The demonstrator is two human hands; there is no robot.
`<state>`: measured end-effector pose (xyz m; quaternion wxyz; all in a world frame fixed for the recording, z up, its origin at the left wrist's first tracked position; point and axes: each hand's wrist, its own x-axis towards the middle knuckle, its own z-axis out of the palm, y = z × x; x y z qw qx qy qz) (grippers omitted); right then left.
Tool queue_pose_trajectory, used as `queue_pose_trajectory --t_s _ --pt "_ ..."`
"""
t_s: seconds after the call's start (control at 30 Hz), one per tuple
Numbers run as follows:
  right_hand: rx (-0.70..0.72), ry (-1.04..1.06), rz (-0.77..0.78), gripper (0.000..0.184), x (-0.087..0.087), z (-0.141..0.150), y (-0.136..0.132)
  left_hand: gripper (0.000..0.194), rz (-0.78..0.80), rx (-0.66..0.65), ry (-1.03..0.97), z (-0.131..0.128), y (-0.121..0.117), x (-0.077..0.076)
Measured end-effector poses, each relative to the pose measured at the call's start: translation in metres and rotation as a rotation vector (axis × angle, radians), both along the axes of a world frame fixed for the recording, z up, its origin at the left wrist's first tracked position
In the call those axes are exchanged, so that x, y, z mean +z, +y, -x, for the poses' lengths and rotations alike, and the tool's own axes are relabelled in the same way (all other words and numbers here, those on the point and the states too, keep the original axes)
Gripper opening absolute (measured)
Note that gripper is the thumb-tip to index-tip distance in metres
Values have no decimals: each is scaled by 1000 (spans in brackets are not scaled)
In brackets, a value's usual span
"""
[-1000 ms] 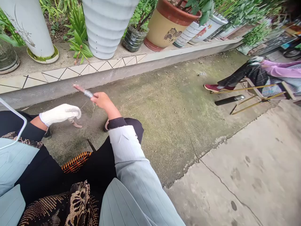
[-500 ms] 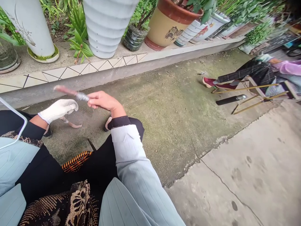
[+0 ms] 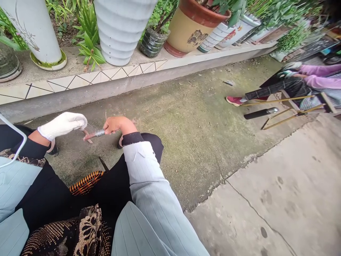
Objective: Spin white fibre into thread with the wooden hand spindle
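My right hand (image 3: 115, 124), bare, is closed around a reddish-brown stick (image 3: 90, 136) with silvery wire (image 3: 99, 133) wound about it. The stick's free end points left, just below my other hand. My left hand (image 3: 65, 125) wears a white knitted glove, its fingers curled together. What they pinch is hidden, though a faint thin line runs from the glove toward my right hand. Beneath the glove a narrow brownish strip (image 3: 88, 140) shows, partly behind the stick; I cannot tell whether it is held.
Potted plants, including a white ribbed pot (image 3: 119, 32) and a tan pot (image 3: 189, 30), line a tiled ledge (image 3: 106, 74) ahead. An orange-and-black woven thing (image 3: 86, 182) lies between my legs. At right, a person (image 3: 293, 80) sits on a folding chair (image 3: 290, 115) near a dark cylinder (image 3: 261, 112).
The stick's free end has swung down from above the glove to below it. My right hand has lowered and turned downward. The seated person's hands and feet have shifted.
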<state>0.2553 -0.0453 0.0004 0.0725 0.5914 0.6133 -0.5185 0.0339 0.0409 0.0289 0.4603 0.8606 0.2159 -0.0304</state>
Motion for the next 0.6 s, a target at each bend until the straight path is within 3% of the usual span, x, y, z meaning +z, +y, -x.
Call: queue_pose_trajectory --t_s 0.07,0.13,0.2,0.27,0.33,0.4,0.5,0.6 --pt "103 202 87 14 2 1 -3 29 -72 71 28 0 2 0" --pt "121 450 35 22 7 -1 -6 27 -132 124 49 -1 6 -4" --pt "-9 666 -172 31 13 -6 -9 28 -178 147 52 -1 10 -9" --pt "-305 745 -457 34 18 -14 -10 30 -157 129 53 -1 12 -13" --pt "-624 644 -655 31 17 -22 -7 33 -73 65 58 -1 10 -13" --pt "-790 431 -677 25 11 -25 -2 36 36 -29 59 -2 4 -9" --pt "-713 76 -564 17 1 -21 5 37 152 -122 62 -2 -2 -4" --pt "-435 -213 -433 13 1 -8 7 33 163 -158 39 0 -3 -4"
